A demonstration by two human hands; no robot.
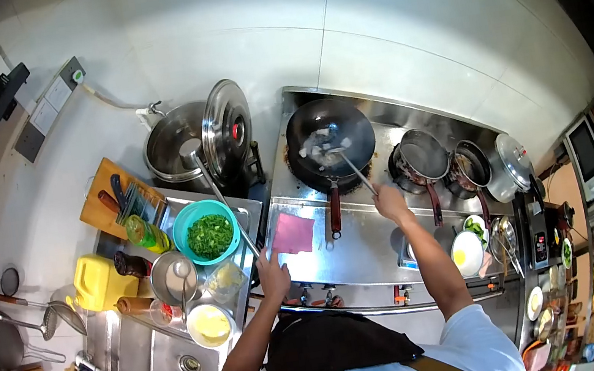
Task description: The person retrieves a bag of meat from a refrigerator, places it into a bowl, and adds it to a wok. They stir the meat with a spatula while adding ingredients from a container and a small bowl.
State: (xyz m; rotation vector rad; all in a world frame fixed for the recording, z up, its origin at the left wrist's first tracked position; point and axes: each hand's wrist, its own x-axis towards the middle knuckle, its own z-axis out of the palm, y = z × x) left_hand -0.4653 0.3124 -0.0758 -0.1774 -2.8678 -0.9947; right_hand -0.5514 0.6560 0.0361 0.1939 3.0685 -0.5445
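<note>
Evidently mid-stir: right hand point(390, 202) clamped on ladle point(356, 171), tip among white pieces point(320, 147) in wok point(349, 120). Left hand point(273, 275) flat, fingers apart, on counter point(365, 252) by pink cloth point(292, 232). Needed low, controlled strokes.

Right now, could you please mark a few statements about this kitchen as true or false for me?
1. The right hand holds a utensil that reaches into the wok. True.
2. The wok is empty. False: pale food lies in it.
3. The bowl holds chopped greens. True.
4. The left hand grips the wok's handle. False: it rests at the counter, apart from the handle.
5. The lid lies flat on the pot. False: it stands tilted at the pot's rim.
</note>
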